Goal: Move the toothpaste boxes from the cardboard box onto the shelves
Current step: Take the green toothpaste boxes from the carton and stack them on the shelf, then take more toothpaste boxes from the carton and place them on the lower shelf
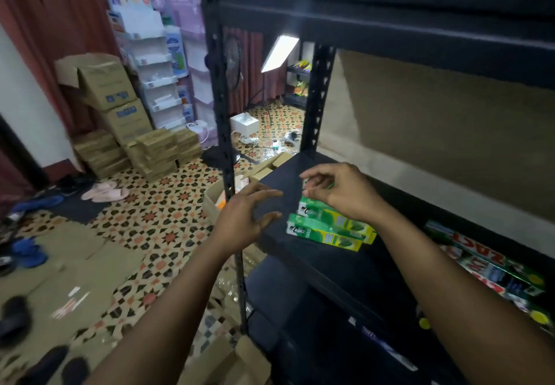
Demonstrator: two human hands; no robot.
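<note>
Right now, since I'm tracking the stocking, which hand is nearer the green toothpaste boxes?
Right. The right hand is over the far end of the green toothpaste boxes; the left hand is apart, left of them.

Body in view: two hands with their forearms, nothing more.
- left hand (244, 219): bare. Wrist and forearm uncovered down to the lower frame edge.
- right hand (341, 193): bare likewise. Wrist and forearm uncovered out to the right frame edge.

The fingers (261, 193) are slender, with outlines softened by blur; nail detail is not readable. The forearms are lean and look wider toward the camera, an effect of the wide-angle lens.
</note>
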